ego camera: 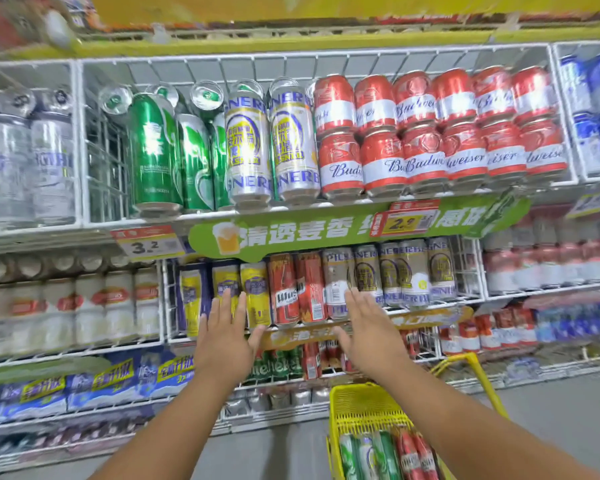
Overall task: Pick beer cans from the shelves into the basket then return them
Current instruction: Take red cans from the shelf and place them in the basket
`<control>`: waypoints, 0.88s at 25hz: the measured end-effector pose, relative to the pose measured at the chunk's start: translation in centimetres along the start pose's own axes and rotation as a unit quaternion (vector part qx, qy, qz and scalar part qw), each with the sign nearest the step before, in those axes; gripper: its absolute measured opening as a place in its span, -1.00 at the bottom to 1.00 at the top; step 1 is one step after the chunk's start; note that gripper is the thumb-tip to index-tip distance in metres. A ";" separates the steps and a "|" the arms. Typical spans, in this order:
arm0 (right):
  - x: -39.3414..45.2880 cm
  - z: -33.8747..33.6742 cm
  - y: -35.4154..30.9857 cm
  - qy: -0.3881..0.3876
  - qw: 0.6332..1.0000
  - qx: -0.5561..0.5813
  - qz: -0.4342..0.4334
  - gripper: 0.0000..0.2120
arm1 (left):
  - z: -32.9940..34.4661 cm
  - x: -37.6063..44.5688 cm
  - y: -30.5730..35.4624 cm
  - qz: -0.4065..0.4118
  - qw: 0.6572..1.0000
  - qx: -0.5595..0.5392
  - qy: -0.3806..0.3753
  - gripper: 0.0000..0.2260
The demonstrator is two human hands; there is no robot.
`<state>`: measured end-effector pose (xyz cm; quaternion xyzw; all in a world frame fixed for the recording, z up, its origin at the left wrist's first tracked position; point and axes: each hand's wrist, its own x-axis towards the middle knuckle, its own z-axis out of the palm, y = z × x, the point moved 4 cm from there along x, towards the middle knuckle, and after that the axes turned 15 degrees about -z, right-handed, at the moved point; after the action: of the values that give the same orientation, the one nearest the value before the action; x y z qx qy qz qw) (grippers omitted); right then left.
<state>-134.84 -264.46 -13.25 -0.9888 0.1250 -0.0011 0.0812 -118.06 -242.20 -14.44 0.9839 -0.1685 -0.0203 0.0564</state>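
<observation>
Both my hands are raised with straight, spread fingers in front of the middle shelf and hold nothing. My left hand (226, 332) is before the yellow cans (255, 292). My right hand (368, 329) is before the silver Pilsner cans (338, 282); red Wusu cans (284, 289) stand between the two. On the shelf above stand green cans (155, 150), tall silver Pilsner cans (248, 147) and stacked red Budweiser cans (423, 161). The yellow basket (357, 407) sits on the floor at the lower right, with green cans (352, 455) and red cans (413, 455) lying inside.
White wire dividers (78, 140) split the shelves into bays. Price tags (146, 242) and a green banner (326, 226) hang on the shelf edge. Blue packs (84, 389) fill the lower left shelf. Grey floor (551, 410) lies to the right of the basket.
</observation>
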 end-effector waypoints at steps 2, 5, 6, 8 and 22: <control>0.7 -0.3 -0.3 -0.010 1.000 0.005 0.008 -0.25 | 0.2 1.0 0.3 0.009 1.000 -0.010 -0.011 -0.31; 1.8 -0.9 -0.2 -0.024 1.000 0.001 0.001 -0.26 | 0.5 1.5 0.9 0.001 0.999 -0.022 -0.029 -0.32; 2.2 -1.1 -0.1 -0.023 1.000 -0.001 -0.004 -0.27 | 0.5 1.7 0.9 -0.003 0.999 -0.025 -0.030 -0.32; 3.1 -1.6 0.1 -0.006 1.000 0.006 -0.014 -0.26 | 0.2 2.4 1.2 -0.007 0.999 -0.021 -0.026 -0.32; 8.0 -4.4 2.2 0.015 0.998 -0.006 -0.065 -0.44 | -2.1 6.7 6.2 0.029 0.996 0.084 -0.006 -0.41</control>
<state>-127.74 -269.25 -9.42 -0.9952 0.0619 -0.0204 0.0734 -113.68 -249.97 -11.72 0.9797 -0.1983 -0.0108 -0.0267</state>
